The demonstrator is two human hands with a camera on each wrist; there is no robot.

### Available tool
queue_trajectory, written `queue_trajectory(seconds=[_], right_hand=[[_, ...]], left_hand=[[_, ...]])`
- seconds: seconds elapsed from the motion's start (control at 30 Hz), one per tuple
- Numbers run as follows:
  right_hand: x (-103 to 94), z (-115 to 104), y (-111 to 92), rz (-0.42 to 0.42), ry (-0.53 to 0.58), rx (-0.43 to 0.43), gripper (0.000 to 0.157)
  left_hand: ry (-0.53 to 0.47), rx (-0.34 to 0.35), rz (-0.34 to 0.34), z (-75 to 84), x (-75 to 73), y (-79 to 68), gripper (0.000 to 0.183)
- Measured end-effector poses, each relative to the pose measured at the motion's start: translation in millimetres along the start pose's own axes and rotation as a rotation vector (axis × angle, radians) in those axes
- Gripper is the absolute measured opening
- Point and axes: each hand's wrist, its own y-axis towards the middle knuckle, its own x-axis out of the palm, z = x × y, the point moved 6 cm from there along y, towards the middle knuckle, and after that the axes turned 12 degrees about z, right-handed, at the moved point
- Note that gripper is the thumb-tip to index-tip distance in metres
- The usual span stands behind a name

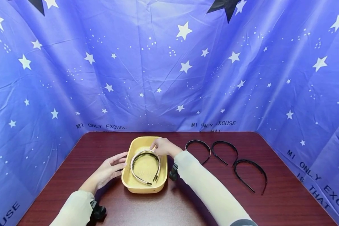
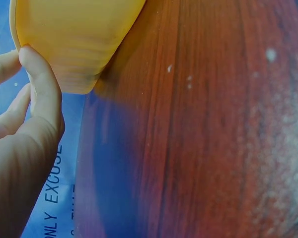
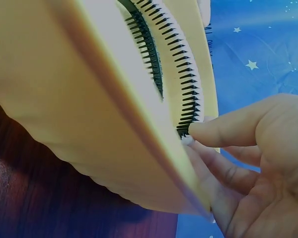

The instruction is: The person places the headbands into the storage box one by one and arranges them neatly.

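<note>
A yellow plastic basin (image 1: 144, 190) stands on the table between the hands. My left hand (image 1: 108, 171) touches its left side with extended fingers; in the left wrist view the thumb (image 2: 42, 74) meets the rim. Inside the basin is a pale headband (image 3: 196, 84) with black comb teeth, its arch toward the back and its tips toward the front. My right hand (image 1: 164, 147) reaches over the basin's right rim and pinches this headband between thumb and fingers. Right beside it in the basin lies a dark toothed headband (image 3: 151, 54), partly hidden by the basin wall in the right wrist view.
To the right of the basin lie three more dark headbands: one partly behind the right forearm (image 1: 198, 141), a middle one (image 1: 224, 142) and one nearer the front (image 1: 248, 161). A blue star-patterned cloth (image 1: 169, 78) rises behind the dark red table (image 1: 101, 141).
</note>
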Motion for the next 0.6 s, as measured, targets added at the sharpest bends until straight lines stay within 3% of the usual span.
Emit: queue_trajectory(seconds=[0.37,0.6], right_hand=[[2.7,1.0,4.4,0.0,-0.099,0.022,0.028],[5.6,2.5,6.3,-0.003,-0.1,0.058,0.028]], left_hand=[[-0.003,-0.009,0.012,-0.8,-0.1,1.5,0.065],[0.006,0.001,0.008,-0.9,-0.4,0.9,0.065]])
